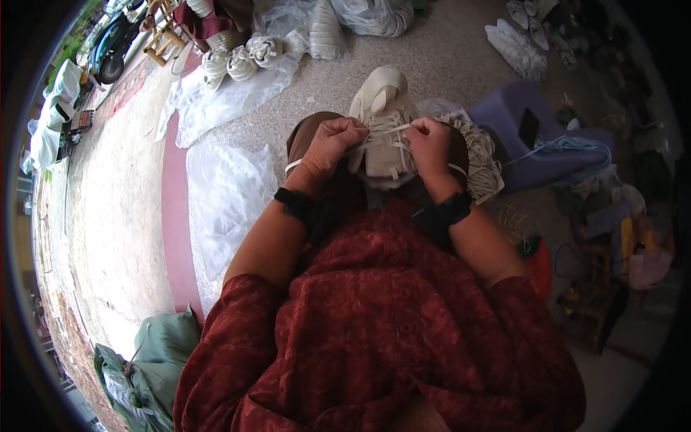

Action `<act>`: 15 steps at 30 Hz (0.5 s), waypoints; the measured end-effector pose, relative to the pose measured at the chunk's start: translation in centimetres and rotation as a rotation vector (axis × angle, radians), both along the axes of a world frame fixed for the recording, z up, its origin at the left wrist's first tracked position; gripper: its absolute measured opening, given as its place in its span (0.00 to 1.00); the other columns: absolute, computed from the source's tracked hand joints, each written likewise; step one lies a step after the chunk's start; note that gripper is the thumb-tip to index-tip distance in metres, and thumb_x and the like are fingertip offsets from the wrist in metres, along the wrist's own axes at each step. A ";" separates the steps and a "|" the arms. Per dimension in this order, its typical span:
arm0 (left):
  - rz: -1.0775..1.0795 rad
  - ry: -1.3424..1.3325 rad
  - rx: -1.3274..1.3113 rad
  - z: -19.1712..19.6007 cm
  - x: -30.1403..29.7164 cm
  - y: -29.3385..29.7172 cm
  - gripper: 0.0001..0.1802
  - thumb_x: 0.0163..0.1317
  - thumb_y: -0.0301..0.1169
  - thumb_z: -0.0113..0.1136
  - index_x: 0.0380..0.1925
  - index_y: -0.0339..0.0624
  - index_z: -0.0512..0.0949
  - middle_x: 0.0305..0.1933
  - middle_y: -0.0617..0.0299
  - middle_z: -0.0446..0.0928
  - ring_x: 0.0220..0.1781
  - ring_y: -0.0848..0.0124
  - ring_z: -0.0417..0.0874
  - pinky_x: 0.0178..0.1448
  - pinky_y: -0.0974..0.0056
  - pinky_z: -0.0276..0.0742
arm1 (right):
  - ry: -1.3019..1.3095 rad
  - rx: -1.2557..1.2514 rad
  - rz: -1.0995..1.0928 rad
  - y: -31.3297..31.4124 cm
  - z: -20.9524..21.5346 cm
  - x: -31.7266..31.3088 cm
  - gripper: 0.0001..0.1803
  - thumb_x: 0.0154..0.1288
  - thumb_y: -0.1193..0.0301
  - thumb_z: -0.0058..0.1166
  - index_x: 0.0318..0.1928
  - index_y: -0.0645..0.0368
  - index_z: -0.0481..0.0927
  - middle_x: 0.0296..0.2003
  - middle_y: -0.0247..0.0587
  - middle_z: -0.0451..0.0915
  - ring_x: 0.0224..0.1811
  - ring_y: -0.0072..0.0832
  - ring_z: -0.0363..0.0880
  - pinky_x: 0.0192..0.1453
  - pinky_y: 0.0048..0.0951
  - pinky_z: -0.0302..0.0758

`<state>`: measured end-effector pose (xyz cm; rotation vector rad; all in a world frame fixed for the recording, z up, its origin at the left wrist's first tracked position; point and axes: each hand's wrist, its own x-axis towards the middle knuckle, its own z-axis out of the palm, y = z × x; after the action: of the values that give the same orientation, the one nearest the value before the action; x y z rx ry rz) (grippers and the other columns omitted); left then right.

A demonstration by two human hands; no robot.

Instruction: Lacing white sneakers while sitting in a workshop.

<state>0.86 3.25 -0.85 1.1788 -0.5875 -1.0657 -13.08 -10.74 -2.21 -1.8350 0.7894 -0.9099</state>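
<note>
A cream sneaker (382, 95) rests between my knees, its toe pointing away from me and its tongue toward me. Flat pale laces (384, 129) run across it through the eyelets. On the shoe's left side my left hand (333, 146) is closed in a pinch on a shoelace. My right hand (430, 147) pinches a shoelace at the right side, and that lace stretches back to the shoe. Loose lace ends hang by both wrists. Each wrist wears a black band.
Beside my right knee lies a heap of pale laces (481, 155). A purple plastic stool (515, 111) bears a dark phone (529, 128) and light-blue cords. Several shoes (242, 63) sit on plastic sheeting at the far left. More white shoes (515, 50) lie far right. A green sack (165, 353) stands near left.
</note>
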 end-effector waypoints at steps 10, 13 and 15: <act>0.206 -0.310 0.046 -2.4 0.5 -0.5 0.06 0.53 0.28 0.61 0.28 0.37 0.77 0.25 0.67 0.76 0.27 0.81 0.73 0.34 0.74 0.70 | -0.214 0.745 0.242 1.0 3.3 -0.4 0.09 0.57 0.71 0.57 0.27 0.66 0.79 0.21 0.30 0.75 0.22 0.15 0.70 0.27 0.19 0.66; 0.393 -0.491 0.060 -3.2 0.6 -0.7 0.07 0.50 0.28 0.63 0.25 0.36 0.77 0.22 0.66 0.76 0.26 0.80 0.74 0.32 0.72 0.72 | -0.144 0.614 0.285 0.5 2.6 -0.6 0.08 0.57 0.72 0.57 0.25 0.63 0.78 0.20 0.28 0.73 0.22 0.14 0.68 0.26 0.18 0.65; 0.459 -0.512 0.061 -3.1 0.4 -0.6 0.06 0.50 0.27 0.62 0.25 0.35 0.76 0.22 0.65 0.76 0.26 0.80 0.74 0.32 0.72 0.72 | -0.154 0.617 0.301 0.1 2.2 -0.9 0.08 0.57 0.72 0.56 0.24 0.62 0.77 0.20 0.27 0.73 0.21 0.13 0.67 0.26 0.18 0.64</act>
<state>1.25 2.67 -3.96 1.5624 -0.6346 -0.3900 -14.02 -10.62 -0.05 -1.2769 0.5898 -0.5250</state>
